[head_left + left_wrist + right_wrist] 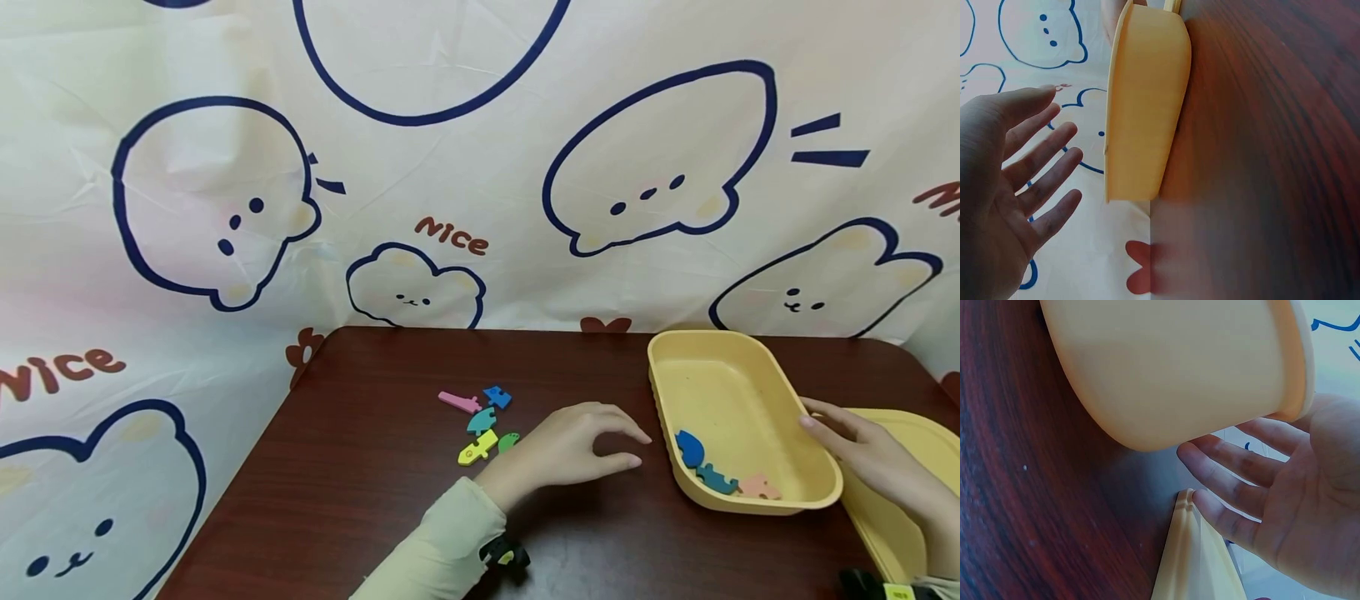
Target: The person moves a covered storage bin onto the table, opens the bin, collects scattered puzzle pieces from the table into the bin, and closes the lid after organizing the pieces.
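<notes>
My left hand point(570, 442) hovers over the table just left of the yellow box point(720, 383), fingers spread and relaxed, touching nothing. In the left wrist view, a gap separates its fingers from the box wall point(1147, 106). My right hand point(862, 446) holds the box by its right rim, thumb at the edge and fingers along the outer side. Inside the box lie a blue puzzle piece point(690, 448), a teal one point(717, 479) and a pink one point(759, 487). Behind my left wrist are more puzzle pieces: yellow point(477, 448), green point(508, 442), teal point(482, 421), pink point(459, 402) and blue point(497, 397).
A yellow lid point(892, 533) lies on the dark wooden table point(337, 467) right of the box, partly beneath my right hand and forearm. A white cloth with cartoon drawings point(517, 167) hangs behind the table and down its left side.
</notes>
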`<action>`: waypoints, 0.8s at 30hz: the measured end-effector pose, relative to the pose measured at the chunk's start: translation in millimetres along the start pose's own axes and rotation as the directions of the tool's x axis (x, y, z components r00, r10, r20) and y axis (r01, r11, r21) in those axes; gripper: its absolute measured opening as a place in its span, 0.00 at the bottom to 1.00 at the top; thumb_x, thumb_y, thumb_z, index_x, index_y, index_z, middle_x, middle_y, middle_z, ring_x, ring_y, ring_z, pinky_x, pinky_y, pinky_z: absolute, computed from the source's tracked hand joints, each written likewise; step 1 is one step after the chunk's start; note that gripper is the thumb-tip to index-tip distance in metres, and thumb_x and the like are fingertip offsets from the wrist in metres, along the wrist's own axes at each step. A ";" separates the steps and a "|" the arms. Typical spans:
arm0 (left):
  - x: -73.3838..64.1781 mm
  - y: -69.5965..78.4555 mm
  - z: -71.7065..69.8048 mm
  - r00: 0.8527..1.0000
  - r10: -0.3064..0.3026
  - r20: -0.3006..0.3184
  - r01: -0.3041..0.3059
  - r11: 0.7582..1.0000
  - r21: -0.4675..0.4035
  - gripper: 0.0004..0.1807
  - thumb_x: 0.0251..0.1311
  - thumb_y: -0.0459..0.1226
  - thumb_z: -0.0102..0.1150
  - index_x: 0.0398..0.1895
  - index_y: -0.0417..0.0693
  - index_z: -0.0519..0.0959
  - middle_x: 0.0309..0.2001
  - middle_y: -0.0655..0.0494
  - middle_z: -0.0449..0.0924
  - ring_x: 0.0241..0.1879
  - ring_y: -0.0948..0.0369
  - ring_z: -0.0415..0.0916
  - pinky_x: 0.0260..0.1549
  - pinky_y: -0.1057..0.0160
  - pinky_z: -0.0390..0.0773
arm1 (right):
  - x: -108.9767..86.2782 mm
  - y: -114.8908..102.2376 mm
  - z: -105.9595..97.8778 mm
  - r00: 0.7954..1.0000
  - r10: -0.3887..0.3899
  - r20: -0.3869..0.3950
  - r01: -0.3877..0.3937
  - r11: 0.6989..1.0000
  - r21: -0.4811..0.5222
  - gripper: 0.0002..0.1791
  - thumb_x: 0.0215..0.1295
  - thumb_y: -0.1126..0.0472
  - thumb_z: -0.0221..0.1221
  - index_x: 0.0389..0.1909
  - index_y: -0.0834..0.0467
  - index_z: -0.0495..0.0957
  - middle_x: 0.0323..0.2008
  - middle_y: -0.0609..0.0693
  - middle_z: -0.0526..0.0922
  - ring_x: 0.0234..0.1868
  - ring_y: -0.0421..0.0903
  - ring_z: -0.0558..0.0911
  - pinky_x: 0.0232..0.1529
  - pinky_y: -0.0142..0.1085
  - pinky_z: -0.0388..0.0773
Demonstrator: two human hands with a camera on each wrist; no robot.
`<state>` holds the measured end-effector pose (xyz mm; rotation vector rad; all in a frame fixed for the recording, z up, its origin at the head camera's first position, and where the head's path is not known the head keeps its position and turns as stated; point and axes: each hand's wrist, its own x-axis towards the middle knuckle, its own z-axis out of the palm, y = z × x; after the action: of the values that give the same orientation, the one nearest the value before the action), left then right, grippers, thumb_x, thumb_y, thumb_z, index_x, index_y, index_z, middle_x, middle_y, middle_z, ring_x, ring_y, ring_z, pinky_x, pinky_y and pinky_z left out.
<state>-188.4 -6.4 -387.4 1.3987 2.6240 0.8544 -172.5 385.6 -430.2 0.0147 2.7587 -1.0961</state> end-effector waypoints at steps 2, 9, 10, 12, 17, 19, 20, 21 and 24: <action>-3.6 -2.8 0.0 1.000 0.004 -0.002 -0.004 1.000 -0.005 0.15 0.67 0.48 0.61 0.54 0.60 0.83 0.52 0.71 0.79 0.53 0.78 0.69 0.55 0.79 0.65 | -0.4 -1.5 -0.9 1.000 0.001 -0.001 -0.001 1.000 -0.005 0.43 0.78 0.40 0.40 0.73 0.74 0.48 0.65 0.83 0.54 0.62 0.78 0.61 0.50 0.66 0.68; -16.9 -11.8 -3.0 1.000 -0.016 0.004 0.016 1.000 -0.012 0.16 0.67 0.49 0.61 0.55 0.59 0.83 0.52 0.71 0.78 0.54 0.75 0.70 0.56 0.74 0.68 | -1.1 -3.5 -1.4 1.000 0.007 0.003 -0.007 1.000 0.004 0.43 0.78 0.40 0.40 0.73 0.74 0.48 0.66 0.83 0.54 0.62 0.78 0.60 0.50 0.67 0.67; -19.3 -13.4 -3.6 1.000 -0.023 0.004 0.024 1.000 -0.015 0.16 0.67 0.49 0.61 0.55 0.59 0.83 0.52 0.71 0.78 0.55 0.75 0.71 0.56 0.73 0.69 | -1.0 -2.9 -0.9 1.000 0.008 0.004 -0.008 1.000 0.006 0.44 0.78 0.39 0.40 0.73 0.74 0.48 0.66 0.83 0.54 0.62 0.78 0.60 0.50 0.67 0.67; -24.5 -16.7 -5.0 0.999 -0.039 0.001 0.039 0.999 -0.024 0.16 0.67 0.49 0.61 0.55 0.60 0.83 0.52 0.71 0.78 0.55 0.74 0.71 0.56 0.72 0.70 | -1.0 -1.6 0.1 1.000 0.008 0.005 -0.008 1.000 0.011 0.44 0.78 0.39 0.40 0.74 0.73 0.48 0.66 0.83 0.54 0.62 0.78 0.60 0.50 0.66 0.68; -36.4 -24.2 -9.3 0.998 -0.068 -0.006 0.067 0.997 -0.048 0.16 0.67 0.49 0.61 0.55 0.60 0.82 0.53 0.69 0.78 0.56 0.71 0.72 0.56 0.68 0.72 | 0.0 1.6 -0.1 1.000 0.012 0.006 -0.012 1.000 0.014 0.45 0.77 0.38 0.40 0.74 0.73 0.47 0.66 0.83 0.53 0.63 0.78 0.60 0.50 0.67 0.67; -40.0 -26.6 -11.1 0.998 -0.067 -0.009 0.066 0.997 -0.048 0.16 0.67 0.49 0.61 0.55 0.60 0.82 0.53 0.69 0.78 0.56 0.71 0.72 0.56 0.67 0.72 | 0.4 2.2 -0.2 1.000 0.014 0.004 -0.014 1.000 0.012 0.44 0.77 0.38 0.40 0.74 0.73 0.47 0.66 0.83 0.53 0.63 0.78 0.59 0.50 0.67 0.67; -41.7 -27.7 -11.9 0.998 -0.062 -0.011 0.061 0.997 -0.045 0.16 0.67 0.49 0.61 0.55 0.59 0.82 0.53 0.70 0.78 0.56 0.71 0.72 0.55 0.67 0.72 | 0.6 2.2 -0.1 1.000 0.014 0.003 -0.014 1.000 0.012 0.44 0.77 0.38 0.40 0.74 0.73 0.47 0.66 0.82 0.53 0.63 0.78 0.60 0.50 0.67 0.67; -43.3 -28.7 -12.5 0.998 -0.056 -0.014 0.056 0.998 -0.042 0.16 0.67 0.49 0.61 0.55 0.59 0.82 0.53 0.70 0.78 0.56 0.71 0.72 0.55 0.68 0.72 | 0.5 2.1 -0.1 1.000 0.016 0.004 -0.016 1.000 0.012 0.44 0.77 0.38 0.40 0.74 0.73 0.47 0.66 0.82 0.53 0.63 0.78 0.60 0.50 0.67 0.67; -47.7 -31.5 -13.8 0.999 -0.042 -0.016 0.041 0.999 -0.032 0.16 0.67 0.48 0.60 0.55 0.58 0.83 0.52 0.70 0.79 0.56 0.71 0.72 0.55 0.68 0.72 | 0.0 1.3 0.1 1.000 0.021 0.008 -0.021 1.000 0.018 0.45 0.77 0.38 0.40 0.74 0.73 0.47 0.66 0.83 0.53 0.63 0.77 0.60 0.50 0.67 0.68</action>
<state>-188.0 -63.5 -401.1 1.3303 2.6295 0.9029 -172.4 386.6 -431.2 0.0412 2.7352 -1.1134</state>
